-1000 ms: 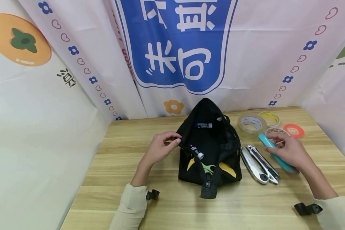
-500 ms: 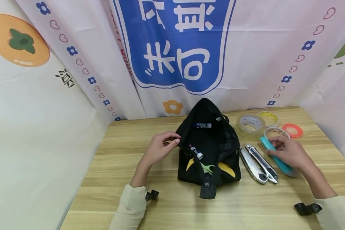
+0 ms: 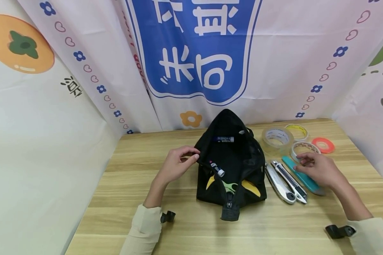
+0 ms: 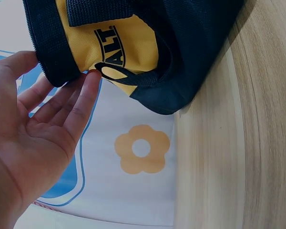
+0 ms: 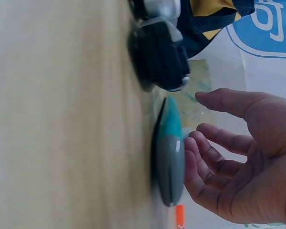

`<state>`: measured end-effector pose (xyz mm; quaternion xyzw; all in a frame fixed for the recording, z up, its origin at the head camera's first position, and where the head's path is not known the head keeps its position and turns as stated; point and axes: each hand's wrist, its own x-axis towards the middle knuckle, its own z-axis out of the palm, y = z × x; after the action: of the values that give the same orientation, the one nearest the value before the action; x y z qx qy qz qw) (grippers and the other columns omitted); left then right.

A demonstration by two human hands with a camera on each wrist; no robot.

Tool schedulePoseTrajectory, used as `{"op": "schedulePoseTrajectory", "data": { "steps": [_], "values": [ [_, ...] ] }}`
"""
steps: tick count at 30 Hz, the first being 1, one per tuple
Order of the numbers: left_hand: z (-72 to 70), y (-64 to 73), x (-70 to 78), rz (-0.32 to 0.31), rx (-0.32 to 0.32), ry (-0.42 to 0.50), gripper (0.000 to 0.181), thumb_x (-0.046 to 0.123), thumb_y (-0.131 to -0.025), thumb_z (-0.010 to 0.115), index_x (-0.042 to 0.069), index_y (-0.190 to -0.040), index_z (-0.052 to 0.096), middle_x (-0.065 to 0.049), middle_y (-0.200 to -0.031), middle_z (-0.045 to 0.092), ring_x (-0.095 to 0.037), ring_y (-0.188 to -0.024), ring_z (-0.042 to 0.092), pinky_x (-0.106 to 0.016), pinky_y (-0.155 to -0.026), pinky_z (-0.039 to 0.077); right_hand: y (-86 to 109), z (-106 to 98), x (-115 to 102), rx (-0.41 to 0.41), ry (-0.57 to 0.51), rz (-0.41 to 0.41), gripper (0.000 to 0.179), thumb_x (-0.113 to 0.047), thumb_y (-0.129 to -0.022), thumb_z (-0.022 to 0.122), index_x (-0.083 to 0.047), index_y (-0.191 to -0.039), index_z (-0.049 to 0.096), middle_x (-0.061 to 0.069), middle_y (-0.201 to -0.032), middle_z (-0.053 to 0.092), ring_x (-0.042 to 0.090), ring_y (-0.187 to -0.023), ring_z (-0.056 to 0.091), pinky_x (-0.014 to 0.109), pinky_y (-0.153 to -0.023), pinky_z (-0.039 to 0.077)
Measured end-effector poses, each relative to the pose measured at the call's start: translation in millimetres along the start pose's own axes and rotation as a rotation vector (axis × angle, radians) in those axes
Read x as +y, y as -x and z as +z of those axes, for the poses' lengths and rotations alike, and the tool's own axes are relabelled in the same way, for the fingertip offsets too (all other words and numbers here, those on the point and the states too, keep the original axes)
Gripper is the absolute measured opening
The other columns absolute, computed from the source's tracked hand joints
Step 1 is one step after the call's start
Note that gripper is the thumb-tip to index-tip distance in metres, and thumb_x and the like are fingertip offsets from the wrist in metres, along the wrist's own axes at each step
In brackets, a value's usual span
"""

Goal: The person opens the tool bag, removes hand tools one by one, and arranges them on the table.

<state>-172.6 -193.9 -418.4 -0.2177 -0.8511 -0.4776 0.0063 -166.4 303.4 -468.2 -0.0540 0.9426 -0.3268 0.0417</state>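
Note:
My left hand (image 3: pixel 177 163) pinches the rim of an open black-and-yellow tool bag (image 3: pixel 207 193) between thumb and fingers; the left wrist view shows its zipper edge (image 4: pixel 34 43). Inside the bag lie two glue sticks, one (image 3: pixel 217 169) near the front and one (image 3: pixel 224 139) at the back, and green-handled scissors (image 3: pixel 230 187). My right hand (image 3: pixel 320 169) hovers with parted, relaxed fingers just over a teal utility knife (image 3: pixel 310 182) with a grey end, which lies on the table. The right wrist view shows thumb and fingertips apart beside this knife (image 5: pixel 170 160).
Left of the teal knife lie two silver utility knives, one (image 3: pixel 279 183) against the bag's side and one (image 3: pixel 289 180) beside it. Behind them are clear tape (image 3: pixel 288 141), yellow-cored tape (image 3: pixel 305 131), white tape (image 3: pixel 293 153) and red tape (image 3: pixel 323 144). A printed cloth (image 3: pixel 274 78) hangs behind the table.
The right hand has lowered the teal utility knife to the table beside the silver ones and let go of it. The left hand keeps its hold on the bag's rim.

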Motion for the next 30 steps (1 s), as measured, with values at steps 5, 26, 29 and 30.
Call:
{"op": "schedulePoseTrajectory", "data": {
  "steps": [5,26,29,30],
  "values": [
    [-0.8,0.7,-1.0,-0.001,0.001,0.0,0.021,0.024,-0.107,0.068,0.011,-0.121,0.078,-0.009,-0.129,0.076,-0.021,-0.102,0.075,-0.031,-0.088,0.066,-1.9,-4.4,-10.4,0.027,-0.031,-0.026,0.049,-0.029,-0.102,0.075,0.007,-0.134,0.066,0.024,-0.114,0.075,0.04,-0.101,0.075,0.018,-0.071,0.055],
    [0.7,0.7,0.6,0.001,0.002,0.017,0.022,0.024,-0.107,0.068,0.01,-0.121,0.078,-0.009,-0.128,0.076,-0.02,-0.103,0.075,-0.031,-0.087,0.066,-35.0,-14.5,-131.8,0.074,-0.139,-0.229,0.042,-0.034,-0.102,0.076,-0.008,-0.134,0.071,0.015,-0.12,0.076,0.029,-0.108,0.07,0.019,-0.081,0.056],
    [1.3,0.3,0.1,0.009,0.003,0.017,0.022,0.024,-0.108,0.068,0.01,-0.121,0.078,-0.009,-0.127,0.076,-0.02,-0.102,0.075,-0.029,-0.086,0.066,-40.6,-14.0,-149.3,0.055,-0.144,-0.257,0.043,-0.032,-0.102,0.076,-0.007,-0.135,0.07,0.017,-0.125,0.074,0.029,-0.109,0.071,0.032,-0.091,0.06],
    [1.4,0.1,-0.2,0.011,0.005,0.017,0.021,0.024,-0.108,0.068,0.01,-0.121,0.078,-0.009,-0.127,0.076,-0.019,-0.102,0.075,-0.029,-0.086,0.066,-42.3,-13.7,-154.5,0.046,-0.144,-0.268,0.043,-0.031,-0.102,0.076,-0.006,-0.136,0.07,0.018,-0.126,0.074,0.03,-0.11,0.071,0.038,-0.093,0.061]
  ]
}}
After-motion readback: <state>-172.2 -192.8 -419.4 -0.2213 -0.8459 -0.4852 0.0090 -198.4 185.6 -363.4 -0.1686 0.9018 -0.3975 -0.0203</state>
